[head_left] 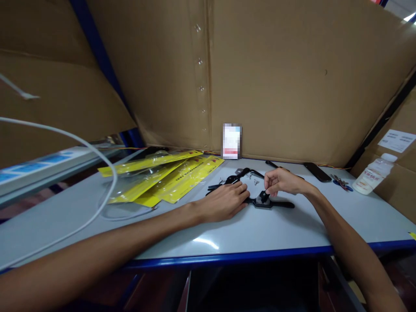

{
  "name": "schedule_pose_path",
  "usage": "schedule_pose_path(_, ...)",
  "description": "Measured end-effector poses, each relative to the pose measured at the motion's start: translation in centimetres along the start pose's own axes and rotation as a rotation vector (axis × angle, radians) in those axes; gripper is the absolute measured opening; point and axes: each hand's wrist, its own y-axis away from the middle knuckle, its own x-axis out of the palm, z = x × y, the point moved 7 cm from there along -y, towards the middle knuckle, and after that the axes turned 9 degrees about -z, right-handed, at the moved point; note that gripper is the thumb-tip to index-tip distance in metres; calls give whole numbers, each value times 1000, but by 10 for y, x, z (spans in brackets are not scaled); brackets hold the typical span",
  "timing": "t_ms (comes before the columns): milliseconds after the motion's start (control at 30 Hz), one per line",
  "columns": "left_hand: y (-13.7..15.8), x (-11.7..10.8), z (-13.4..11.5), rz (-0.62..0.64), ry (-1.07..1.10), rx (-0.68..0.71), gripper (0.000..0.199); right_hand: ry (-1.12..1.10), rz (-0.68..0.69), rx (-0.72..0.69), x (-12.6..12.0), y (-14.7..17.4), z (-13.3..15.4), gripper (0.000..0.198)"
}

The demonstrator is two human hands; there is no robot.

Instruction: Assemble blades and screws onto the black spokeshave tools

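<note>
A black spokeshave (282, 204) lies near the middle of the table, one handle pointing right. My left hand (225, 201) rests over its other end with curled fingers, holding it down and hiding that handle. Over the spokeshave's middle, my right hand (278, 180) pinches a small black part (264, 196). A grey metal plate shows under that part; whether the two touch I cannot tell. Just beyond my left hand are more black spokeshave pieces (244, 173). Small silver screws (256, 182) lie scattered between my hands.
Yellow-edged clear packages (175, 182) are piled at left. A white cable (112, 182) loops over the left side. A lit screen (231, 142) leans on the cardboard wall (276, 86). On the right are a black phone (317, 172), keys (341, 183) and a plastic bottle (373, 174).
</note>
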Motion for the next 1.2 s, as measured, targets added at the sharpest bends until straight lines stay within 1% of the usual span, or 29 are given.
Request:
schedule_pose_path(133, 0, 0, 0, -11, 6, 4, 19, -3, -2, 25, 7, -2, -4, 12)
schedule_pose_path(267, 0, 0, 1, -22, 11, 5, 18, -38, -52, 73, 13, -6, -10, 3)
schedule_pose_path(367, 0, 1, 1, -1, 7, -5, 17, -19, -80, 72, 15, -7, -9, 4)
schedule_pose_path(433, 0, 1, 1, 7, 10, -9, 17, 61, -97, 39, 12, -6, -6, 7)
schedule_pose_path(533, 0, -1, 0, -1, 21, -10, 18, 255, -108, -30, 6, -3, 1, 10)
schedule_pose_path(600, 0, -2, 0, -12, 25, -3, 18, 358, -60, -52, 4, 1, 3, 13)
schedule_pose_path(700, 0, -2, 0, -21, 23, 10, 19, 451, 42, -69, 5, 5, 2, 19)
schedule_pose_path(833, 0, -2, 0, -6, 20, 2, 21, 509, 58, -96, 6, 6, 2, 5)
schedule_pose_path(867, 0, -2, 0, -4, 22, -1, 21, 514, 48, -98, 6, 5, 2, 4)
schedule_pose_path(1000, 0, -1, 0, 3, 16, -4, 22, 531, -38, -87, 6, 5, 8, 10)
schedule_pose_path(1100, 0, 1, 1, -9, 17, -1, 22, 560, -63, -83, 7, 5, 11, 18)
schedule_pose_path(1133, 0, 1, 1, -19, 23, 0, 22, 577, -87, -85, 6, 4, 11, 21)
schedule_pose_path(1200, 0, 0, 1, -35, 33, 3, 20, 626, -202, -88, -2, -1, 10, 19)
